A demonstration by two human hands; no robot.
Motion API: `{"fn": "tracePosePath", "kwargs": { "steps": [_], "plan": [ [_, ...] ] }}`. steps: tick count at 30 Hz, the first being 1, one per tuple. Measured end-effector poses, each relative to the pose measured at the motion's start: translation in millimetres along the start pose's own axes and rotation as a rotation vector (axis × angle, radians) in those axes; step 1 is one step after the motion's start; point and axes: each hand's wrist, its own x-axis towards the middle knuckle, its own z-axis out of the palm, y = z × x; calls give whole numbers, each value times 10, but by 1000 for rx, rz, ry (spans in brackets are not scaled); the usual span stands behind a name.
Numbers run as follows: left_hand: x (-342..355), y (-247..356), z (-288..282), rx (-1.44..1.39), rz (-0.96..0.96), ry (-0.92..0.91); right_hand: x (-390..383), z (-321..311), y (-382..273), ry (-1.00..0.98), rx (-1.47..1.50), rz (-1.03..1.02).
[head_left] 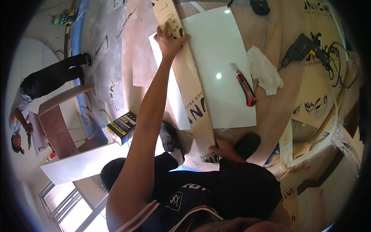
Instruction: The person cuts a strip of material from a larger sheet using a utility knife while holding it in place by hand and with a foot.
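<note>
A long, narrow wooden strip (pixel 193 91) with dark printing lies lengthwise across a glossy white sheet (pixel 216 42). Near its far end my left hand (pixel 170 42) rests on top with fingers spread, the thumb at the right edge. My right hand (pixel 228 150) is closed at the near end of the strip, by its right edge. A small dark tip shows at those fingers, but what it belongs to is hidden. On the white sheet, right of the strip, lies a red and black utility knife (pixel 245 88) with its blade out. A crumpled white cloth (pixel 264 70) overlaps the sheet's right edge.
A corded drill (pixel 299 50) lies at the right, near a pencil (pixel 273 30) and a broom (pixel 291 154). A tape measure (pixel 260 7) is at the far edge. Left are an adhesive box (pixel 121 125), a wooden frame (pixel 58 120) and another person (pixel 38 83).
</note>
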Motion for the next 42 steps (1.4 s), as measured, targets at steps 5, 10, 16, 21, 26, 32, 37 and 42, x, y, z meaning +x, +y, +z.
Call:
{"fn": "tracePosePath", "kwargs": {
  "steps": [5, 10, 16, 21, 26, 32, 37, 42],
  "plan": [
    [26, 19, -20, 18, 30, 38, 37, -35, -19, -55, 26, 16],
    [35, 28, -1, 16, 21, 21, 60, -47, -29, -31, -8, 15],
    [23, -5, 25, 20, 35, 39, 122, 34, 154, -93, -57, 3],
    [62, -102, 29, 15, 88, 18, 89, -37, 13, -84, -75, 3],
    [16, 16, 37, -54, 2, -51, 79, -37, 79, -75, -57, 7],
    [36, -44, -46, -50, -22, -55, 122, -34, 26, -86, -6, 3],
    [27, 74, -86, -17, -47, -156, 109, -31, 72, -88, -19, -23],
    [50, 10, -48, 46, -16, -93, 138, -28, 78, -130, -68, 29]
  ]
}}
